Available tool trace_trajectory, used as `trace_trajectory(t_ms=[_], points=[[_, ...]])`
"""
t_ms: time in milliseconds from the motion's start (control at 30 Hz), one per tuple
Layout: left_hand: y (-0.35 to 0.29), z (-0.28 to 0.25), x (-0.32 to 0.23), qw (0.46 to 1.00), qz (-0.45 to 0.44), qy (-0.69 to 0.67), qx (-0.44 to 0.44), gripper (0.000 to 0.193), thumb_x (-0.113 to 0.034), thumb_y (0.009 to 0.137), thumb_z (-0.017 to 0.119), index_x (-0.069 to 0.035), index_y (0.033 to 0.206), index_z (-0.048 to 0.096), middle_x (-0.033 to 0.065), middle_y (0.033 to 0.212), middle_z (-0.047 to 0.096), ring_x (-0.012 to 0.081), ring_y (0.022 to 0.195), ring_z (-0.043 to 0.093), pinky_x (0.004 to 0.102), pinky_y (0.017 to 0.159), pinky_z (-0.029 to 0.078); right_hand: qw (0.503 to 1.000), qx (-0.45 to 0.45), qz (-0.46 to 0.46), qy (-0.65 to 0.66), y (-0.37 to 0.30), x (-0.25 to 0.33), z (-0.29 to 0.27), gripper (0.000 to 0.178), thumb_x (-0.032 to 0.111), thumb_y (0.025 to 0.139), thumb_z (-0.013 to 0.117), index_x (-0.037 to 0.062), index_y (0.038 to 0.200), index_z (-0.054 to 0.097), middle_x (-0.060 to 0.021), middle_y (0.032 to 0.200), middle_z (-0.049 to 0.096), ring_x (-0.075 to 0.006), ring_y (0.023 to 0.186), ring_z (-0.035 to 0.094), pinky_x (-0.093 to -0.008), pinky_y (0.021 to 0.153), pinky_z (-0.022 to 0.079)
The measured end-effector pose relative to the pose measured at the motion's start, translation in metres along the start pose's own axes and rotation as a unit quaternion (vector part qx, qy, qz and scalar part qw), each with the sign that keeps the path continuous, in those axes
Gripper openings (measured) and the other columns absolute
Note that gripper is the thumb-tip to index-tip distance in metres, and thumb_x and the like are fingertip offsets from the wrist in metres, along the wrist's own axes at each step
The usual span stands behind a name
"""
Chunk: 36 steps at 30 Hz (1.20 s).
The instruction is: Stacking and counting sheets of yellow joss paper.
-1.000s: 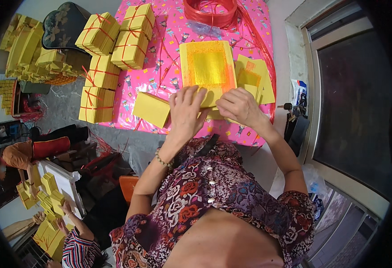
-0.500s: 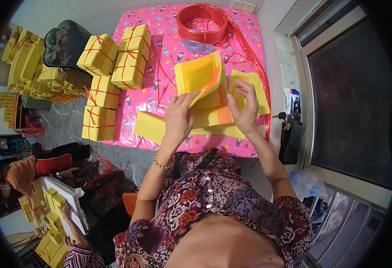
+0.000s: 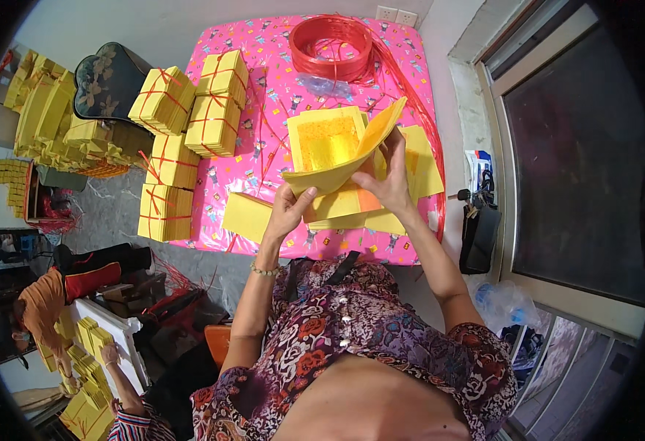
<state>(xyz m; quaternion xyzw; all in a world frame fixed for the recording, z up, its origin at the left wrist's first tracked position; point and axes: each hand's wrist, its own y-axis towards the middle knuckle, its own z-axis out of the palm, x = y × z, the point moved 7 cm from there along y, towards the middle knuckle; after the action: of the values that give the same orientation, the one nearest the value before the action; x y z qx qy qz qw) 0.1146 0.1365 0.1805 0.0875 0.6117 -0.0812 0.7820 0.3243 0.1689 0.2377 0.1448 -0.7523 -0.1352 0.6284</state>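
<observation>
A thin sheaf of yellow paper sheets (image 3: 336, 176) with a shiny gold and orange patch is bent up between my two hands over the table. My left hand (image 3: 289, 211) pinches its near left corner between thumb and fingers. On the other side my right hand (image 3: 388, 175) grips the right edge, with its fingers partly behind the paper. Beneath the sheaf, more yellow sheets (image 3: 337, 223) lie overlapped, one showing an orange band. A folded-looking yellow piece (image 3: 247, 215) rests left of my left hand, and loose yellow sheets (image 3: 423, 162) lie to the right.
Yellow paper bundles (image 3: 212, 125) tied with red strips stand at the table's left. A red coil of plastic strip (image 3: 330, 65) sits at the back, trailing along the right edge. Lower left, other people handle yellow stacks at a white table (image 3: 125, 345). A window (image 3: 572, 162) is at right.
My left hand has moved down to the sheaf's near corner. My right hand, previously apart from the raised paper, now grips its right edge. The sheaf has opened out toward the right.
</observation>
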Motion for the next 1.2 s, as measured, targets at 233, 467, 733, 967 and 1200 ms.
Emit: trace_trajectory(t_ms=[233, 467, 733, 967, 1200], points=[[0.014, 0.003, -0.007, 0.997, -0.018, 0.05, 0.061, 0.024, -0.017, 0.097, 0.056, 0.001, 0.113, 0.062, 0.0032, 0.104, 0.067, 0.009, 0.095, 0.059, 0.0272, 0.083, 0.048, 0.996, 0.053, -0.025, -0.063, 0.0, 0.001, 0.01, 0.131, 0.038, 0.059, 0.09, 0.0017, 0.148, 0.002, -0.0187, 0.148, 0.02, -0.0333, 0.14, 0.022, -0.0478, 0.115, 0.021], [0.034, 0.015, -0.016, 0.993, -0.003, 0.066, 0.102, 0.025, -0.017, 0.098, 0.055, 0.001, 0.114, 0.061, 0.0023, 0.102, 0.067, 0.0086, 0.094, 0.058, 0.0278, 0.083, 0.047, 0.997, 0.067, 0.004, 0.03, 0.006, -0.001, 0.016, 0.109, 0.025, 0.062, 0.088, 0.0041, 0.146, 0.022, -0.015, 0.141, 0.035, -0.0268, 0.134, 0.034, -0.0409, 0.111, 0.031], [0.035, 0.019, -0.055, 0.946, 0.178, 0.26, -0.071, 0.039, -0.012, 0.082, 0.071, 0.0, 0.115, 0.055, 0.011, 0.111, 0.055, 0.0212, 0.103, 0.056, 0.0333, 0.086, 0.047, 0.988, 0.058, 0.083, 0.115, -0.003, 0.002, 0.012, 0.07, 0.006, 0.072, 0.08, 0.0037, 0.131, 0.043, -0.0087, 0.121, 0.056, -0.0197, 0.114, 0.056, -0.0352, 0.097, 0.046], [0.038, 0.034, -0.069, 0.987, 0.115, 0.11, -0.021, 0.061, -0.013, 0.083, 0.071, 0.001, 0.134, 0.039, 0.0124, 0.121, 0.055, 0.0204, 0.112, 0.053, 0.0341, 0.094, 0.044, 0.98, 0.051, 0.083, 0.173, 0.003, 0.018, 0.01, 0.067, 0.008, 0.077, 0.077, 0.0005, 0.131, 0.039, -0.0109, 0.121, 0.056, -0.0188, 0.11, 0.058, -0.0338, 0.094, 0.048], [0.041, 0.04, -0.051, 0.993, -0.112, -0.031, 0.013, 0.046, -0.015, 0.098, 0.051, 0.003, 0.137, 0.036, 0.0123, 0.127, 0.054, 0.0166, 0.117, 0.051, 0.0292, 0.098, 0.041, 0.949, 0.069, 0.219, 0.215, 0.002, -0.002, 0.017, 0.057, 0.014, 0.084, 0.072, -0.0016, 0.129, 0.042, -0.0111, 0.118, 0.059, -0.0173, 0.107, 0.059, -0.0314, 0.091, 0.049]])
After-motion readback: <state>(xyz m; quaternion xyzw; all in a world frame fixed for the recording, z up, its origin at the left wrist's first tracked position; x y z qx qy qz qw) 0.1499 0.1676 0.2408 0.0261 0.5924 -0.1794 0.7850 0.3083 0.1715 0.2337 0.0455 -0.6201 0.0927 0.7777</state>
